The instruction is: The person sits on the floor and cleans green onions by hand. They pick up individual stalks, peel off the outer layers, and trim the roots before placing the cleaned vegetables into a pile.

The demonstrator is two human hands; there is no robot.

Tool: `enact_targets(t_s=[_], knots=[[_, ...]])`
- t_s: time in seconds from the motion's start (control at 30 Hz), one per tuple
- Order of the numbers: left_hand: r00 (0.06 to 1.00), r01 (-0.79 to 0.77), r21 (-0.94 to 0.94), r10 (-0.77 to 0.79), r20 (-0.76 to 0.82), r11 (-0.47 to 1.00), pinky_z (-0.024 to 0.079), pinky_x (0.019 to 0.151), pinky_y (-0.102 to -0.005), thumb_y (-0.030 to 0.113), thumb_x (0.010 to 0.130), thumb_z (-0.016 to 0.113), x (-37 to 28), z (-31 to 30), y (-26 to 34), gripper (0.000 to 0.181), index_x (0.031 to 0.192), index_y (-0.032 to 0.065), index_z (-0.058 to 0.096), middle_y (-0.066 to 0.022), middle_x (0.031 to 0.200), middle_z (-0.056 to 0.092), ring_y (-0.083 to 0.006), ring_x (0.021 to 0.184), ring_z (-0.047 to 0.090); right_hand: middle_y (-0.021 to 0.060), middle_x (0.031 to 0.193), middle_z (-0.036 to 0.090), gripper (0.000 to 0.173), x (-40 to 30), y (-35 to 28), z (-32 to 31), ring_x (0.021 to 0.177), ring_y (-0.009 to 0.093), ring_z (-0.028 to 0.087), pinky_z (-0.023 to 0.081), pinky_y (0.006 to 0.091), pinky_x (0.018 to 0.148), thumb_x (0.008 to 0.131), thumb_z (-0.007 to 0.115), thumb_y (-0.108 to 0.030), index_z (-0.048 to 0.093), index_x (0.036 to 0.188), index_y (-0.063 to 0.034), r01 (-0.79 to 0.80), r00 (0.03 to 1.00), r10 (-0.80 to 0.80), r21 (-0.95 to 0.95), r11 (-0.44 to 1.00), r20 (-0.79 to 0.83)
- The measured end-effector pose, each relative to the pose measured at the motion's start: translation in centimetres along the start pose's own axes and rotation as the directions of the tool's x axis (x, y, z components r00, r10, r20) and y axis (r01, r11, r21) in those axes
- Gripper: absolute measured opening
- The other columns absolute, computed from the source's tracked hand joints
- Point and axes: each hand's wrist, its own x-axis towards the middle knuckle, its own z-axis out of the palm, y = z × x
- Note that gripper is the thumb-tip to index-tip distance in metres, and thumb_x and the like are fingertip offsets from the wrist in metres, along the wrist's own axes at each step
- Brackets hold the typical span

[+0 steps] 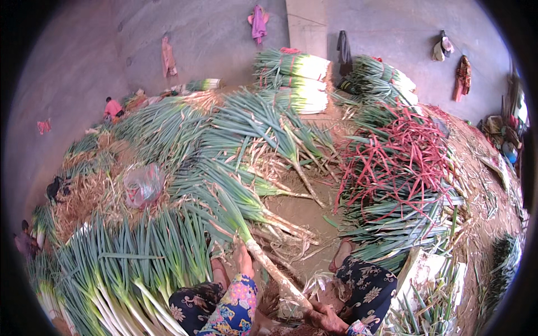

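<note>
A single large leek-like green onion (275,271) lies slantwise between my hands, its green leaves up to the left and its brownish, unpeeled stem down to the right. My left hand (243,258) grips it just below the leaves. My right hand (325,318) is closed round its root end, near my right knee. Beside my left leg stand rows of green onions with clean white stems (122,302). Beyond my hands, unpeeled green onions (290,224) lie in a loose heap on the earthen floor.
Red strips (395,155) lie tangled over green onions at the right. Bound bundles (309,84) are stacked by the back wall. A clear plastic bag (143,185) rests on dry husks. A white block (412,273) is right of my leg. Other people (112,108) are far left.
</note>
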Motion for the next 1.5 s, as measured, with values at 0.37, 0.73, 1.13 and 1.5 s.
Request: enact_targets(t_s=[0.37, 0.73, 1.13, 1.5], knots=[[0.023, -0.600, 0.540, -0.661, 0.750, 0.591, 0.038, 0.050, -0.0329, 0.039, 0.093, 0.046, -16.4, 1.3, 7.0, 0.044, 0.078, -0.0014, 0.051, -0.0027, 0.057, 0.041, -0.0123, 0.053, 0.043, 0.0127, 0.112, 0.056, 0.058, 18.3, 9.3, -9.9, 0.089, 0.020, 0.057, 0.046, 0.0312, 0.074, 0.088, 0.053, -0.042, 0.045, 0.125, 0.0026, 0.158, 0.983, -0.148, 0.097, 0.983, -0.109], [0.252, -0.639, 0.602, -0.608, 0.753, 0.480, 0.046, 0.085, -0.0327, 0.030, 0.084, 0.061, -2.5, -3.2, 8.6, 0.051, 0.119, -0.0046, 0.049, -0.0149, 0.112, 0.058, -0.0238, 0.100, 0.057, 0.0168, 0.128, 0.048, 0.044, 13.1, -2.1, -7.4, 0.120, 0.031, 0.043, 0.030, 0.0397, 0.105, 0.096, 0.031, -0.031, 0.046, 0.128, -0.0055, 0.477, 0.856, -0.496, -0.586, 0.655, 0.143], [0.886, 0.122, -0.368, 0.066, 0.459, 0.922, 0.049, 0.068, -0.0293, 0.038, 0.092, 0.050, 2.7, -1.2, 11.5, 0.036, 0.107, 0.0053, 0.050, -0.0040, 0.087, 0.056, -0.0168, 0.077, 0.057, 0.0222, 0.121, 0.049, 0.051, 5.7, -5.2, 4.6, 0.107, 0.036, 0.051, 0.044, 0.0404, 0.087, 0.090, 0.049, -0.040, 0.045, 0.126, -0.0048, 0.223, 0.969, -0.229, -0.710, 0.668, 0.088], [0.748, 0.077, -0.400, 0.212, 0.629, 0.914, 0.040, 0.094, -0.0412, 0.041, 0.093, 0.043, -2.5, -0.1, 14.1, 0.045, 0.114, 0.0013, 0.046, -0.0137, 0.110, 0.055, -0.0286, 0.104, 0.053, 0.0143, 0.094, 0.057, 0.032, 15.9, -16.3, 13.2, 0.088, 0.033, 0.056, 0.046, 0.0374, 0.073, 0.081, 0.064, -0.023, 0.052, 0.104, -0.0049, 0.599, 0.506, -0.862, -0.714, 0.362, -0.012]])
